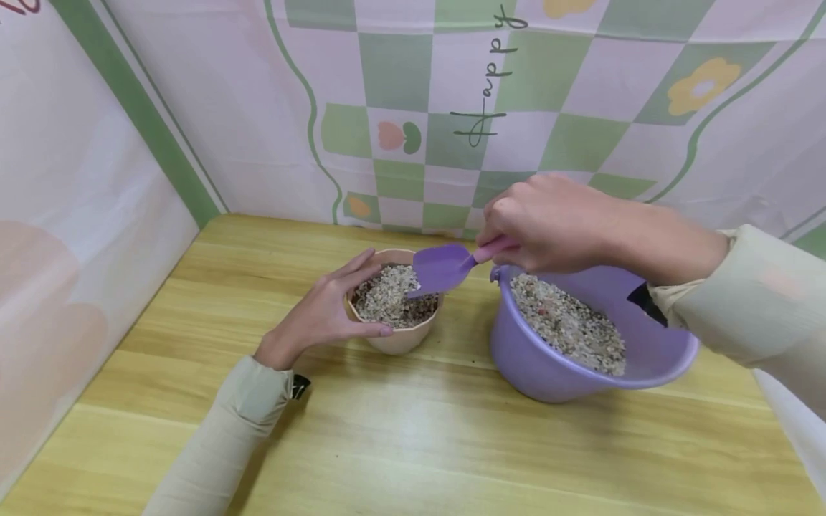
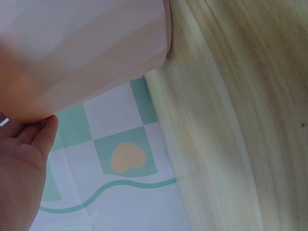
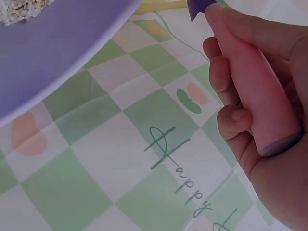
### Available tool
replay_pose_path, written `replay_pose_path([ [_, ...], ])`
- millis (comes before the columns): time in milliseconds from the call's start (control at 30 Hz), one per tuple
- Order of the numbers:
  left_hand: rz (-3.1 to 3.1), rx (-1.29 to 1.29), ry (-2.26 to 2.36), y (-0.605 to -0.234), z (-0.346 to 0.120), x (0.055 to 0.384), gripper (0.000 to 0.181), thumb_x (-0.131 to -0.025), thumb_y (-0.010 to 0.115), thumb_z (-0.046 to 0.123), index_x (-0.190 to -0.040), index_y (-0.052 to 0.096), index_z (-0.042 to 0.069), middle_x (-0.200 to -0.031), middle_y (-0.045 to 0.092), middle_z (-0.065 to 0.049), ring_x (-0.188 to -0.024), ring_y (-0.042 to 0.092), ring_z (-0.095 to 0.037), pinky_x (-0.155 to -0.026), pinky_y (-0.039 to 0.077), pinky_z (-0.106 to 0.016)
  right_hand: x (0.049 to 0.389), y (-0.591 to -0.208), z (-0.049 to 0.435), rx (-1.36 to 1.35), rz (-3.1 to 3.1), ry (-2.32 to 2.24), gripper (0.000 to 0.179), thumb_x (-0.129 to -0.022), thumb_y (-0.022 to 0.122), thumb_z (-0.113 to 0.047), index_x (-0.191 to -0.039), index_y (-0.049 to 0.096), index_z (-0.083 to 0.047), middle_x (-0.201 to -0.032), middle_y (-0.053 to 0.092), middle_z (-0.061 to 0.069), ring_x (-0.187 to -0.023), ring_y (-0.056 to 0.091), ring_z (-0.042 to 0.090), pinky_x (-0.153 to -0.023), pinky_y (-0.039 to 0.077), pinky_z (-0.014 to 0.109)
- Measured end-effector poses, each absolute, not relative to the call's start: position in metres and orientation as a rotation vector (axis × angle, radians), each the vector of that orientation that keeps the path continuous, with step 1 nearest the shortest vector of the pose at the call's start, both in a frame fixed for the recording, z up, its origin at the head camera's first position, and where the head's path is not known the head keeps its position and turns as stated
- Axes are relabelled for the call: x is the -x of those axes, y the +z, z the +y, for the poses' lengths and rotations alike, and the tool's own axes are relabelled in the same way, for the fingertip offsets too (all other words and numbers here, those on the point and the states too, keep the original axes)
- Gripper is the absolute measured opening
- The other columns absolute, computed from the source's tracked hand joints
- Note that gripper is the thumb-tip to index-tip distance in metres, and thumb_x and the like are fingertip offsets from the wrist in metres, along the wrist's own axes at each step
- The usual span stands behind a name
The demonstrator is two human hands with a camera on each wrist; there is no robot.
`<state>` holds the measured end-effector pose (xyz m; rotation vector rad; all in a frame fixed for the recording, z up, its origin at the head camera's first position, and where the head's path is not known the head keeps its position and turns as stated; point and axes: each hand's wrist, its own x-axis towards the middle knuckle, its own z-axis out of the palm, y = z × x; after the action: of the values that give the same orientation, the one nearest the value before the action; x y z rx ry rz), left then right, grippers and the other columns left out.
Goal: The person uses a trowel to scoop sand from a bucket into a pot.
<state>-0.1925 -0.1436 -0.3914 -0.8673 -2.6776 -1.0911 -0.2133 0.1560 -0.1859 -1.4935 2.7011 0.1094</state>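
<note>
While the right hand [image 1: 548, 222] gripped the pink-handled purple scoop [image 1: 444, 269], fingers wrapped round the handle, the blade lay over the right rim of the pot [image 1: 400, 342]; the left hand [image 1: 323, 312] held the pot's left side, thumb and fingers apart; pot and gravel-filled purple bucket [image 1: 548, 373] stood toward the table's [image 1: 413, 437] far edge, the bucket nearer the right edge.

A nook screened with cloth; whether home or studio, it cannot be told. A checked cloth [image 1: 393, 72] lettered "Happy" hangs at twelve o'clock, a pale cloth [image 1: 84, 143] at ten, and a wood-grain bench [image 1: 419, 444] spreads towards six. The purple bucket [image 1: 535, 365] of gravel [image 1: 568, 330] at four lends a potting-corner look.
</note>
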Motion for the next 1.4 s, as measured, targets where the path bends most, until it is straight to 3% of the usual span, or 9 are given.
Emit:
replay_pose_path([
  [500,-2.678,0.865,-1.108,-0.390,-0.144,0.192,0.101,-0.069,0.084,0.061,-0.145,0.050,0.003,-0.162,0.024,-0.009,-0.143,0.034,-0.035,-0.114,0.032,-0.050,0.212,-0.171,0.169,1.449,2.752,0.172,0.026,-0.095,0.068,-0.032,-0.069,0.064,-0.033,-0.067,0.051,-0.015,-0.055,0.047,0.003,-0.048,0.042,0.030],
  [833,-2.689,0.861,-1.084,-0.391,-0.144,0.192,0.101,-0.069,0.082,0.064,-0.145,0.050,0.004,-0.162,0.025,-0.009,-0.142,0.035,-0.035,-0.114,0.032,-0.051,0.208,-0.172,0.189,1.449,2.798,0.068,0.004,-0.092,0.073,-0.032,-0.090,0.077,-0.033,-0.075,0.060,-0.019,-0.060,0.054,-0.001,-0.047,0.045,0.027],
  [900,-2.694,0.867,-1.081,-0.391,-0.144,0.192,0.102,-0.070,0.082,0.064,-0.146,0.049,0.005,-0.162,0.024,-0.009,-0.143,0.034,-0.035,-0.114,0.032,-0.051,0.207,-0.172,0.194,1.467,2.816,0.041,0.006,-0.090,0.075,-0.031,-0.095,0.079,-0.031,-0.080,0.065,-0.019,-0.061,0.057,-0.001,-0.048,0.046,0.027],
  [1067,-2.679,0.886,-1.085,-0.390,-0.144,0.192,0.101,-0.070,0.083,0.061,-0.149,0.046,0.011,-0.161,0.026,-0.012,-0.142,0.035,-0.036,-0.112,0.033,-0.053,0.206,-0.176,0.208,1.546,2.853,0.001,0.016,-0.085,0.080,-0.029,-0.101,0.080,-0.028,-0.084,0.065,-0.018,-0.062,0.057,-0.001,-0.049,0.047,0.026],
  [1200,-2.675,0.889,-1.089,-0.389,-0.144,0.192,0.101,-0.070,0.084,0.059,-0.154,0.040,0.022,-0.160,0.028,-0.018,-0.141,0.036,-0.039,-0.108,0.035,-0.061,0.206,-0.183,0.222,1.576,2.864,-0.059,0.022,-0.080,0.083,-0.027,-0.101,0.080,-0.022,-0.085,0.066,-0.014,-0.062,0.061,0.004,-0.050,0.050,0.025],
  [1400,-2.682,0.843,-1.099,-0.384,-0.141,0.191,0.096,-0.073,0.081,0.063,-0.154,0.039,0.030,-0.161,0.028,-0.014,-0.142,0.034,-0.038,-0.106,0.034,-0.066,0.205,-0.194,0.245,1.680,2.893,-0.170,0.028,-0.075,0.085,-0.019,-0.102,0.080,-0.022,-0.084,0.067,-0.016,-0.059,0.054,-0.003,-0.046,0.043,0.020],
])
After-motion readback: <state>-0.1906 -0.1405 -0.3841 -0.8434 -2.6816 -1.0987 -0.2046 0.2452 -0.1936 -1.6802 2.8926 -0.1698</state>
